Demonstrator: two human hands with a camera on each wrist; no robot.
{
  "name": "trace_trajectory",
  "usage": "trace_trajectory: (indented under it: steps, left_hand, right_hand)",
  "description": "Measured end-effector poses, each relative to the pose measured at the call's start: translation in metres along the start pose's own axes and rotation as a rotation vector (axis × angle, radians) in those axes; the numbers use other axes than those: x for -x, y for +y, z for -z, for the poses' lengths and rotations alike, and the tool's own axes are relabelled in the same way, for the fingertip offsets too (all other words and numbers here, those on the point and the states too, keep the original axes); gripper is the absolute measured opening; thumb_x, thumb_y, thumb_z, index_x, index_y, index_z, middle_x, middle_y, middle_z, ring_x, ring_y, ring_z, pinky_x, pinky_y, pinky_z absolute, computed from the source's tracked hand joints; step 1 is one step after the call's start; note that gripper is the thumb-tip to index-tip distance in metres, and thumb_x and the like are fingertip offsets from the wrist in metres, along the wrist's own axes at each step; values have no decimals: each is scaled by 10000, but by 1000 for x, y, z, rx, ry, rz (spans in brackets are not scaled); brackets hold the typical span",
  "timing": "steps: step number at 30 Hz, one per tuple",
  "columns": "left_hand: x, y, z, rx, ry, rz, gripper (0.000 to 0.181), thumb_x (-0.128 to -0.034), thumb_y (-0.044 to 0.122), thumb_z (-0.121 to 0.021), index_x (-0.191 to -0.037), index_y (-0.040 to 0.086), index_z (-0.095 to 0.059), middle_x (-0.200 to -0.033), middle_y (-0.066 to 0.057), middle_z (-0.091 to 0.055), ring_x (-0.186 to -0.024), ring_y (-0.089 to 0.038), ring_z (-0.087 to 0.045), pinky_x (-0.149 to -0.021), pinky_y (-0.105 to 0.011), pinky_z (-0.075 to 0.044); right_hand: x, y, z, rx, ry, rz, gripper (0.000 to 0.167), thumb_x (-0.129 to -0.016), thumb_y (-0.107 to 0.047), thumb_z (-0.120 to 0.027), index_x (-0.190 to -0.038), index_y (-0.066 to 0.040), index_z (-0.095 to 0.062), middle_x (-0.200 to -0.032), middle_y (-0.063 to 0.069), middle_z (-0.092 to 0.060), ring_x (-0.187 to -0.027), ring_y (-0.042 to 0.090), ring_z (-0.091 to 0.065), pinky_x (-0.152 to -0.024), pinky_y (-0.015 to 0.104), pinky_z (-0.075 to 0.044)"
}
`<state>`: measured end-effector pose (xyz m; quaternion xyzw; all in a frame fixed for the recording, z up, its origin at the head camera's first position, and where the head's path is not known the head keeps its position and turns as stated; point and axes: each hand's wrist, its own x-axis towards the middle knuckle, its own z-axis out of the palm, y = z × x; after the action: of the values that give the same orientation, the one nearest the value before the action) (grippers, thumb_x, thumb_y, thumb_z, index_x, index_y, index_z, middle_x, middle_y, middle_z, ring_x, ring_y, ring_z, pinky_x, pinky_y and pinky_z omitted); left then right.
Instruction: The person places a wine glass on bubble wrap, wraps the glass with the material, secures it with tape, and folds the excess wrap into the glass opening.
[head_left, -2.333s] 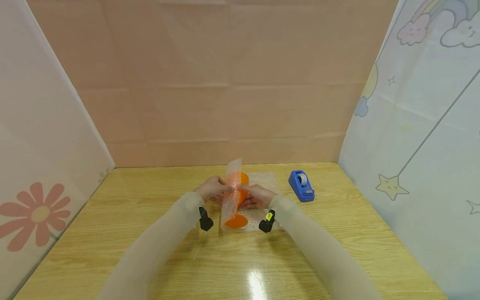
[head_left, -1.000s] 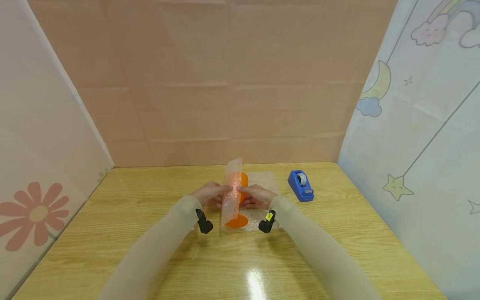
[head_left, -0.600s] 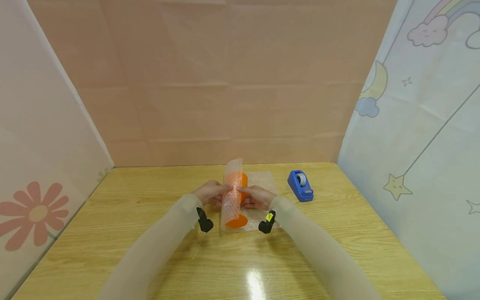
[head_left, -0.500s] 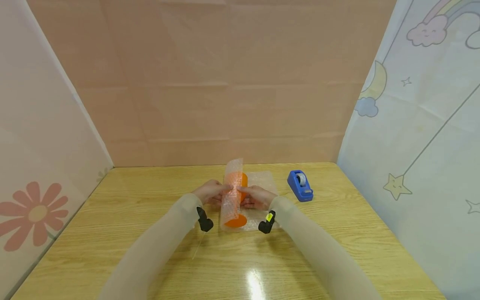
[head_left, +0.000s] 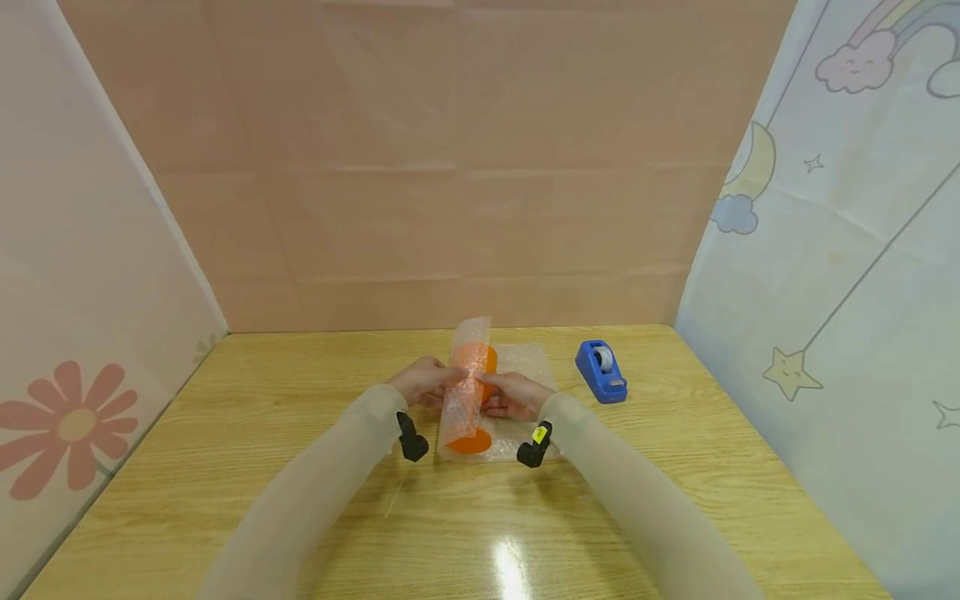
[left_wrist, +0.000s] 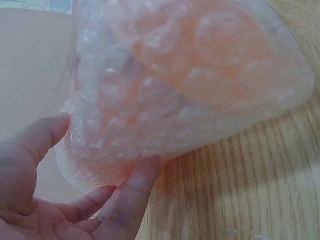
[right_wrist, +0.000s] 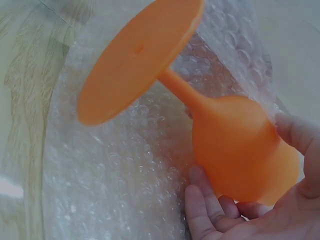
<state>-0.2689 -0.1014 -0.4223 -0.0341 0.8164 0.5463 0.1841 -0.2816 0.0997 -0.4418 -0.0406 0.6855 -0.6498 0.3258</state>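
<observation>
An orange wine goblet point(head_left: 470, 442) lies on its side on a sheet of bubble wrap point(head_left: 523, 358). One side of the sheet is folded over it from the left. In the right wrist view the goblet's round foot, stem and bowl point(right_wrist: 235, 150) show bare. My right hand point(head_left: 519, 393) holds the bowl, fingers curled beneath it and thumb at the edge of the folded wrap. From the left, my left hand point(head_left: 424, 379) grips the wrapped side; in the left wrist view its thumb and fingers press the bubble wrap point(left_wrist: 145, 115), with orange showing through.
A blue tape dispenser point(head_left: 602, 372) with a roll of clear tape stands to the right, behind the right hand. A thin pale strip point(head_left: 398, 492) lies on the wooden table point(head_left: 300, 367) near the left wrist. Cloth walls enclose the back and sides.
The upper end of the folded wrap has shifted slightly right, and the goblet's foot slightly left. Both hands keep their hold, the left moving only a little.
</observation>
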Motion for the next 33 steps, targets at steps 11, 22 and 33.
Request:
trace_trajectory:
  steps: [11, 22, 33]
  left_hand:
    - [1, 2, -1, -15, 14, 0, 503, -906, 385, -660, -1172, -6, -487, -1036, -112, -544, -838, -209, -589, -745, -336, -570]
    - [0, 3, -4, -17, 10, -1, 506, -897, 395, -673, -1154, -1, -489, -1059, -127, -554, -872, -237, -604, -771, -359, -575]
    - [2, 4, -5, -14, 6, -15, 445, -906, 372, -669, -1101, 8, -501, -1031, -114, -556, -865, -237, -605, -747, -349, -576]
  right_hand:
    - [4, 0, 1, -29, 4, -12, 314, -1011, -324, -495, -1153, -46, -530, -867, 16, -642, -812, 143, -615, -863, 317, -496]
    - [4, -5, 7, 36, -8, -18, 378, -1004, -319, -508, -1241, -26, -475, -847, 50, -636, -792, 168, -627, -850, 347, -529]
    - [4, -9, 8, 60, 34, -27, 496, -971, -345, -538, -1326, -9, -452, -1077, 154, -610, -904, 233, -636, -946, 409, -510]
